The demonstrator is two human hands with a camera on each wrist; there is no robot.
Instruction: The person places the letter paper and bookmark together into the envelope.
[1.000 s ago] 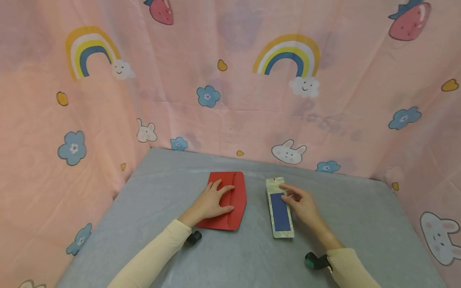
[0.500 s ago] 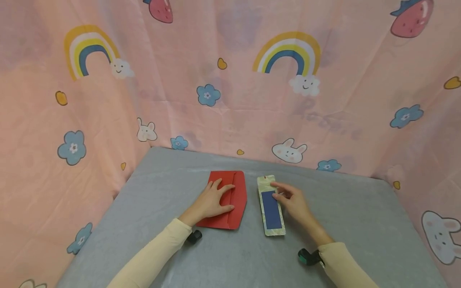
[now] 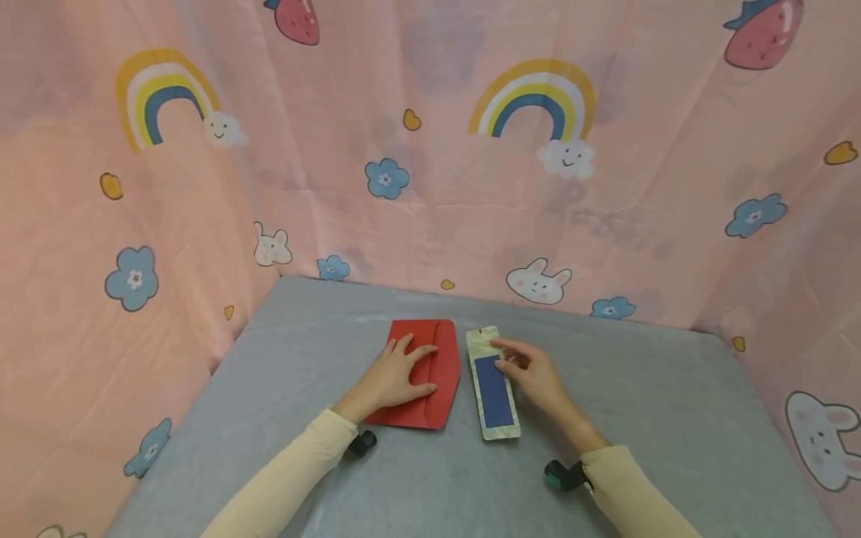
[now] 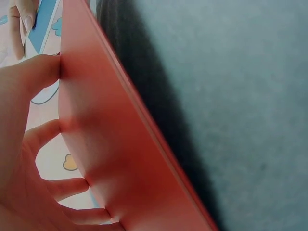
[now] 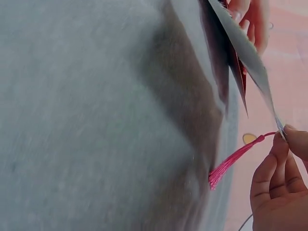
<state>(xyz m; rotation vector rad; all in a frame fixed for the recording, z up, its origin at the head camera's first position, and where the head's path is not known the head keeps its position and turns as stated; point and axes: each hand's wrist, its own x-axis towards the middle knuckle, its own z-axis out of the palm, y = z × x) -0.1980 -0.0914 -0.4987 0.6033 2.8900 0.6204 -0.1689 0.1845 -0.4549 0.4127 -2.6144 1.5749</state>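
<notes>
A red envelope [image 3: 444, 373] lies on the table, its flap side up and its flap toward the right. My left hand [image 3: 393, 375] rests on it with spread fingers, the fingertips [image 4: 79, 185] touching the paper in the left wrist view. Just right of the envelope, my right hand [image 3: 538, 379] pinches a bookmark [image 3: 494, 392] by its right edge, between thumb and fingers. The bookmark is pale green with a dark blue panel. In the right wrist view it appears raised off the table, and a pink tassel [image 5: 233, 161] dangles from it. That tassel is hidden in the head view.
A grey cloth covers the table [image 3: 605, 418]. Behind and at both sides hangs a pink curtain [image 3: 444, 224] printed with rainbows, flowers and rabbits. Black wrist cameras sit by the left wrist [image 3: 363, 443] and the right wrist [image 3: 565, 475].
My right hand has moved left with the bookmark, bringing it close beside the red envelope. The left hand and the envelope have stayed in place.
</notes>
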